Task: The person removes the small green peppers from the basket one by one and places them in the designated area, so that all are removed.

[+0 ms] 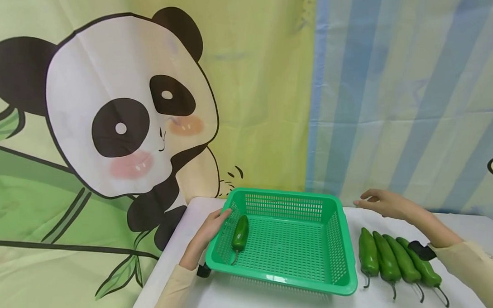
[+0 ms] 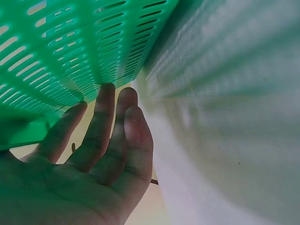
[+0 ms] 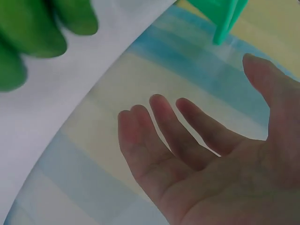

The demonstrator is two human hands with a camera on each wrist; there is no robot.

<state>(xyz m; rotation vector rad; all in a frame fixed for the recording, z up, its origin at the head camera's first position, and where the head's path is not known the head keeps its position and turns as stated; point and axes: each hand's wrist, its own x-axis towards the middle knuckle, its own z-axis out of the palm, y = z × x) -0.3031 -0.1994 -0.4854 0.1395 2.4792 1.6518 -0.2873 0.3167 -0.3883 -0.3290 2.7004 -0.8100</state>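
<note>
A green plastic basket (image 1: 283,276) with slotted walls stands on the white table. One green chili pepper (image 1: 240,233) lies inside it, along the left wall. My left hand (image 1: 208,232) holds the basket's left rim, the thumb over the edge. In the left wrist view its fingers (image 2: 101,126) lie against the outside of the slotted wall (image 2: 70,56). My right hand (image 1: 385,204) hovers beyond the basket's right side with nothing in it, its fingers loosely bent and apart in the right wrist view. Nearer the body, several green chili peppers (image 1: 389,261) lie in a row beneath the right forearm.
The white table (image 1: 298,307) ends at a hanging cloth backdrop (image 1: 268,105) with a panda print on the left and blue stripes on the right. The backdrop stands close behind the basket and the right hand.
</note>
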